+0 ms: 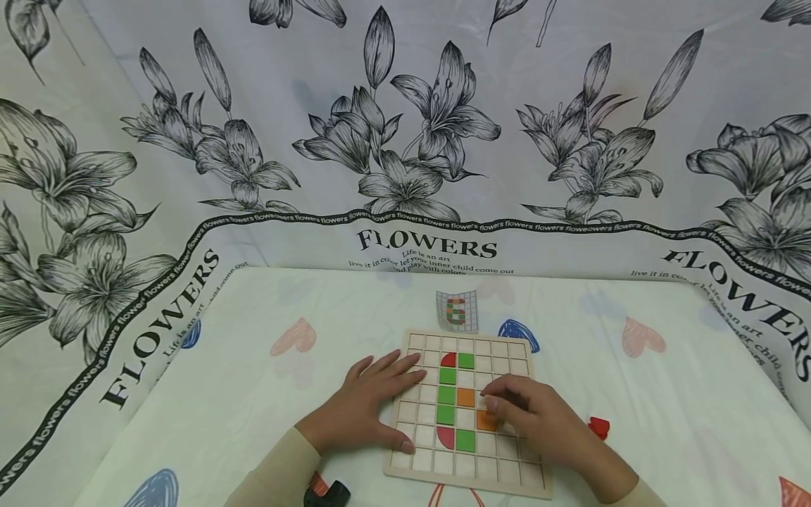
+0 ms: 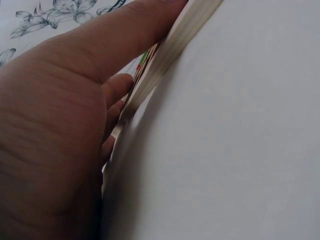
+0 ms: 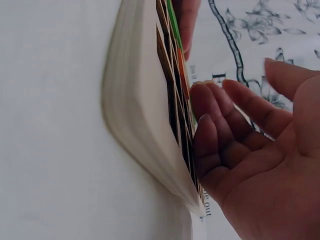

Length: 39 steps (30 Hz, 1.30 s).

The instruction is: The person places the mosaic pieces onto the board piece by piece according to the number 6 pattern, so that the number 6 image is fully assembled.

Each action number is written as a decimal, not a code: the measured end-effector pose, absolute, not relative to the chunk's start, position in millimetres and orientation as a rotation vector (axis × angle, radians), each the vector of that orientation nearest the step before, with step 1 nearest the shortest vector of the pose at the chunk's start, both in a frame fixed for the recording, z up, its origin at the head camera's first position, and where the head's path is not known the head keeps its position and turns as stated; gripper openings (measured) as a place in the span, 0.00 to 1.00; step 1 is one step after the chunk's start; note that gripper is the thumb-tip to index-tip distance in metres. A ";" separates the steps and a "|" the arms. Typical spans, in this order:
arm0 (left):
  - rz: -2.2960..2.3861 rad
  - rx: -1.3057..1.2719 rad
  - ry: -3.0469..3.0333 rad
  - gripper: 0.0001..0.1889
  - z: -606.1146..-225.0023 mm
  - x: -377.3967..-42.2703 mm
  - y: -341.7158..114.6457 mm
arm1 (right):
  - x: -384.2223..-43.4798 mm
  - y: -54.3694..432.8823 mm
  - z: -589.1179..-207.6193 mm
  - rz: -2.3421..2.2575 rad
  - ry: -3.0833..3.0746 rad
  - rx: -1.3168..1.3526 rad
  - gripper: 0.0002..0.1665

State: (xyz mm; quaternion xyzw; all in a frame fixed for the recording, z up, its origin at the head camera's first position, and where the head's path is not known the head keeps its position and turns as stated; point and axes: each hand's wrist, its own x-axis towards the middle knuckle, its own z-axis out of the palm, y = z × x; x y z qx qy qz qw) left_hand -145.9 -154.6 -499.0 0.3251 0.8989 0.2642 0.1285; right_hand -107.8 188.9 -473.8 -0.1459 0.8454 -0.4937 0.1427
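A square wooden grid board [image 1: 418, 461] lies on the table, bearing several green square tiles [image 1: 446, 395], two orange square tiles [image 1: 465, 397] and two red quarter-round tiles [image 1: 446, 438]. My left hand [image 1: 374, 401] rests at the board's left edge, fingers spread over the rim and thumb near the lower left corner. Over the right half, my right hand [image 1: 538, 419] hovers with loosely bent fingers beside the lower orange tile, partly covering it. In the right wrist view its thumb [image 3: 287, 80] stands apart from the fingers [image 3: 205, 135], and no tile shows between them.
A small card [image 1: 456, 311] printed with a coloured grid pattern lies behind the board. Red pieces [image 1: 598, 427] sit on the heart-printed cloth [image 1: 355, 317] right of my right hand. A dark object [image 1: 326, 494] is near my left sleeve.
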 end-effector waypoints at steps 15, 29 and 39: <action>0.775 0.948 2.610 0.59 -500.7 -146.3 -155.5 | -105.5 207.2 -449.7 -1.714 2.270 -0.507 0.30; 0.744 0.953 2.622 0.59 -501.6 -147.1 -154.7 | -104.8 248.8 -427.2 -1.705 2.380 -0.759 0.33; 0.742 0.966 2.630 0.59 -500.7 -146.8 -154.5 | -109.6 278.4 -430.1 -1.691 2.379 -0.816 0.34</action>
